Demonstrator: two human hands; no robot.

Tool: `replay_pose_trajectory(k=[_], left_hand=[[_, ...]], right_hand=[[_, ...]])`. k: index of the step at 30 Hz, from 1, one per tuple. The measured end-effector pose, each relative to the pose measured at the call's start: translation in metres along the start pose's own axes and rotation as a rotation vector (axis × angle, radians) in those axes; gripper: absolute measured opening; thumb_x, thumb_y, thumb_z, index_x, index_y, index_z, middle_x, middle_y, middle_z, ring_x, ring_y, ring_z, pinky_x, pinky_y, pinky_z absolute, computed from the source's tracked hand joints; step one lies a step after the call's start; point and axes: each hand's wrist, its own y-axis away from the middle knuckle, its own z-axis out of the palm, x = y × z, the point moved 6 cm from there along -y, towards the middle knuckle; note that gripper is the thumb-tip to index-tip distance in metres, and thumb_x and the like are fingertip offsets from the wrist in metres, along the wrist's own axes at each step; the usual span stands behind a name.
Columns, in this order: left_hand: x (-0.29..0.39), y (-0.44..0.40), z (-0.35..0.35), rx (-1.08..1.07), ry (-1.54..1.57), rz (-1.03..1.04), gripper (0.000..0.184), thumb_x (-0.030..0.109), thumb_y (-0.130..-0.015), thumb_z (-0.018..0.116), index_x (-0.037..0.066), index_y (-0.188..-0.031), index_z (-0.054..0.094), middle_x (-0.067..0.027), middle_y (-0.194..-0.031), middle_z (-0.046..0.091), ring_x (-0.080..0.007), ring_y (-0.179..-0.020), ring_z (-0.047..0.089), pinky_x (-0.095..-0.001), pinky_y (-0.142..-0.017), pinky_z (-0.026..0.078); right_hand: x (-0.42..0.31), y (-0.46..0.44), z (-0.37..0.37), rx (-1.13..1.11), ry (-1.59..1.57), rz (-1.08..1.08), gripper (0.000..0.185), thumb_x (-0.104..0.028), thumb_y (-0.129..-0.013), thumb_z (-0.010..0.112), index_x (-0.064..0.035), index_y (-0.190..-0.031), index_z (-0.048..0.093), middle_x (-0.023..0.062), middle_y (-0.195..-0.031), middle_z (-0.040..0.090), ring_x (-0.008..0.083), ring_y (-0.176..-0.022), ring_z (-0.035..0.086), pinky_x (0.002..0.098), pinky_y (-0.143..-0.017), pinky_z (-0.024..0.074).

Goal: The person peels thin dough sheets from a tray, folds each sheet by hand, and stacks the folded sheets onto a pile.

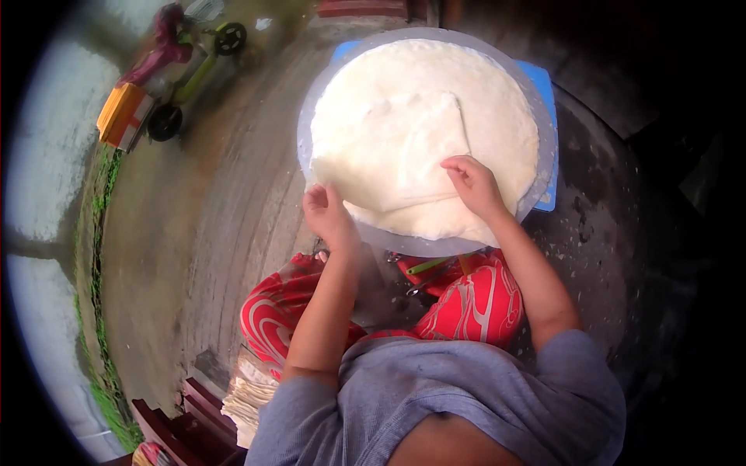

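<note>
A large round pale sheet of dough [497, 101] covers most of a round grey-white tray [540, 186]. Part of the sheet lies as a second layer with straight edges over the middle and left. At the tray's near left rim, my left hand [330, 217] is closed, fingers curled on the sheet's edge; the exact grip is partly hidden. My right hand [475, 186] sits over the near right part, finger and thumb pinched at the corner of the upper layer.
Beneath the tray shows a blue flat surface [540, 81]. Between my knees are a green-handled tool [427, 266] and red items. A stack of pale folded sheets [245, 404] lies lower left, beside dark red wood [190, 427]. A small green scooter [190, 81] with an orange-white box [124, 116] stands far left.
</note>
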Motion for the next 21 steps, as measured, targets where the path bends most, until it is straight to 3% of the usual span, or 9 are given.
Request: replay_pose_trajectory(k=[2, 3, 6, 9, 10, 11, 13, 14, 21], left_hand=[[0.017, 0.024, 0.047, -0.206, -0.083, 0.071, 0.014, 0.007, -0.087, 0.061, 0.000, -0.097, 0.053, -0.0030, -0.086, 0.059, -0.0091, -0.074, 0.056, -0.0223, -0.066, 0.046], [0.032, 0.043, 0.074, -0.344, -0.124, 0.023, 0.012, 0.003, -0.088, 0.059, 0.002, -0.098, 0.053, -0.0022, -0.088, 0.060, -0.0066, -0.078, 0.055, -0.0213, -0.068, 0.047], [0.016, 0.086, 0.124, -0.667, -0.362, 0.257, 0.019, 0.005, -0.085, 0.061, 0.001, -0.104, 0.057, -0.0075, -0.098, 0.064, -0.0188, -0.088, 0.061, -0.0300, -0.077, 0.050], [0.010, 0.108, 0.131, -0.867, -0.514, 0.337, 0.020, 0.005, -0.082, 0.062, 0.001, -0.101, 0.061, -0.0125, -0.104, 0.063, -0.0289, -0.096, 0.061, -0.0364, -0.082, 0.049], [0.008, 0.113, 0.132, -0.992, -0.567, 0.310, 0.019, 0.004, -0.079, 0.062, 0.001, -0.098, 0.062, -0.0149, -0.107, 0.062, -0.0332, -0.100, 0.059, -0.0394, -0.084, 0.048], [0.006, 0.110, 0.130, -0.998, -0.568, 0.307, 0.019, 0.004, -0.079, 0.062, 0.001, -0.098, 0.062, -0.0149, -0.107, 0.062, -0.0332, -0.100, 0.059, -0.0394, -0.084, 0.048], [0.014, 0.099, 0.121, -0.857, -0.630, 0.624, 0.017, 0.002, -0.077, 0.060, 0.001, -0.094, 0.063, -0.0158, -0.107, 0.061, -0.0342, -0.105, 0.055, -0.0400, -0.088, 0.046], [0.008, 0.091, 0.117, -0.839, -0.707, 0.646, 0.018, 0.002, -0.077, 0.060, 0.001, -0.095, 0.063, -0.0151, -0.109, 0.061, -0.0346, -0.108, 0.054, -0.0414, -0.090, 0.045], [-0.012, 0.012, 0.120, -0.828, -0.881, 0.825, 0.020, 0.000, -0.075, 0.060, 0.002, -0.094, 0.064, -0.0126, -0.100, 0.061, -0.0335, -0.100, 0.053, -0.0410, -0.085, 0.045]], right_hand=[[0.019, 0.003, 0.014, -0.066, -0.455, 0.349, 0.025, -0.023, -0.091, 0.058, -0.0049, -0.107, 0.062, 0.0056, -0.101, 0.065, 0.0173, -0.084, 0.065, 0.0294, -0.071, 0.0507], [0.017, 0.000, 0.012, -0.062, -0.454, 0.349, 0.025, -0.023, -0.091, 0.058, -0.0049, -0.107, 0.062, 0.0056, -0.101, 0.065, 0.0173, -0.084, 0.065, 0.0294, -0.071, 0.0507], [0.015, 0.000, 0.006, -0.025, -0.940, 0.788, 0.047, -0.044, -0.094, 0.050, -0.0022, -0.115, 0.056, 0.0071, -0.096, 0.063, 0.0138, -0.082, 0.063, 0.0270, -0.071, 0.0513], [0.029, 0.000, 0.004, -0.111, -0.778, 0.898, 0.048, -0.042, -0.090, 0.057, -0.0021, -0.117, 0.056, 0.0049, -0.094, 0.060, 0.0120, -0.078, 0.061, 0.0266, -0.070, 0.0517], [0.018, -0.004, 0.001, -0.058, -0.722, 0.869, 0.040, -0.024, -0.087, 0.064, 0.0002, -0.117, 0.055, 0.0045, -0.089, 0.058, 0.0121, -0.075, 0.060, 0.0255, -0.066, 0.0535], [0.026, -0.001, 0.004, -0.054, -0.723, 0.874, 0.040, -0.024, -0.087, 0.064, 0.0002, -0.117, 0.055, 0.0045, -0.089, 0.058, 0.0121, -0.075, 0.060, 0.0255, -0.066, 0.0535], [0.034, -0.005, 0.007, -0.014, -0.710, 0.740, 0.040, -0.003, -0.081, 0.062, 0.0030, -0.119, 0.052, 0.0066, -0.089, 0.059, 0.0131, -0.072, 0.060, 0.0234, -0.062, 0.0549], [0.041, -0.001, 0.008, -0.017, -0.696, 0.790, 0.042, 0.006, -0.077, 0.056, 0.0053, -0.119, 0.051, 0.0084, -0.089, 0.059, 0.0143, -0.072, 0.061, 0.0226, -0.059, 0.0554], [0.031, 0.017, 0.000, 0.000, -0.598, 0.867, 0.039, 0.003, -0.076, 0.058, 0.0078, -0.115, 0.052, 0.0099, -0.088, 0.060, 0.0153, -0.067, 0.063, 0.0236, -0.056, 0.0541]])
